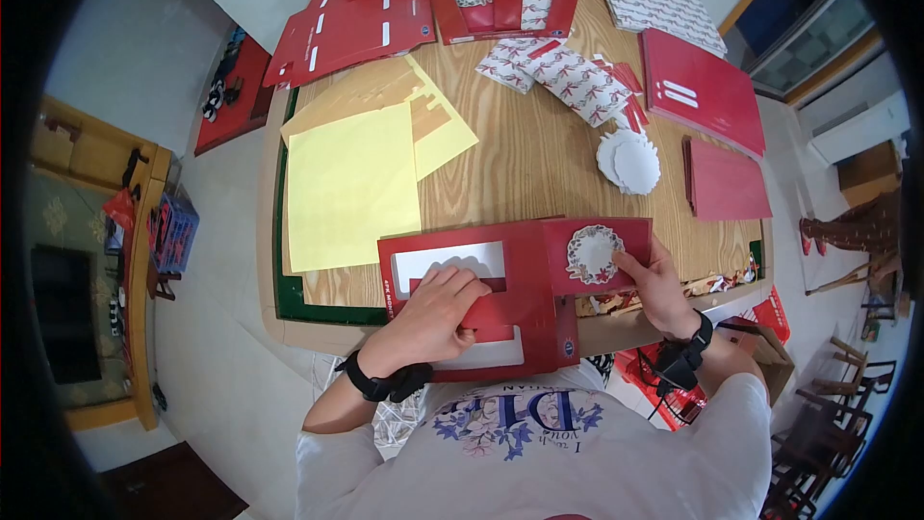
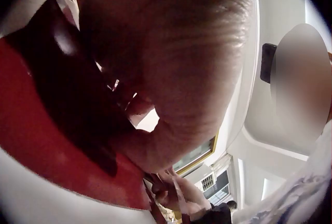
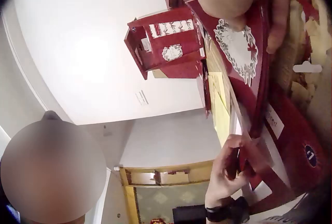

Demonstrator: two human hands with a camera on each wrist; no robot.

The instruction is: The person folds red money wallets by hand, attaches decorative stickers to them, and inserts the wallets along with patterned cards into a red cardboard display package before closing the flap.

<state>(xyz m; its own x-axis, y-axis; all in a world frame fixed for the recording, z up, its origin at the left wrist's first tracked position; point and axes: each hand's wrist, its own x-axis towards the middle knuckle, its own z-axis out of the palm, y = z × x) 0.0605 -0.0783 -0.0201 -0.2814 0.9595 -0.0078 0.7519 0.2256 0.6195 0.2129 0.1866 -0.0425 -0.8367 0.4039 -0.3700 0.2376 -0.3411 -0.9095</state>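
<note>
A red carton with cut-out windows [image 1: 529, 270] lies at the table's near edge, in front of the person. My left hand [image 1: 433, 313] lies over it, fingers bent at the strip between the two windows; the right wrist view shows that hand [image 3: 228, 175] gripping the red card there. At the carton's right side my right hand [image 1: 659, 289] pinches a red card folder [image 1: 561, 255], thumb on top and fingers underneath. A round white wreath label [image 1: 592, 254] sits on that folder, right beside the thumb. In the left wrist view the palm hides most of the carton.
Yellow sheets [image 1: 351, 188] lie on the left. White scalloped discs [image 1: 630, 162] and patterned cards [image 1: 577, 82] are beyond the carton. Red folders [image 1: 703, 91] are stacked on the right. An upright red box [image 1: 505, 19] stands at the back, beside flat red cartons [image 1: 356, 29].
</note>
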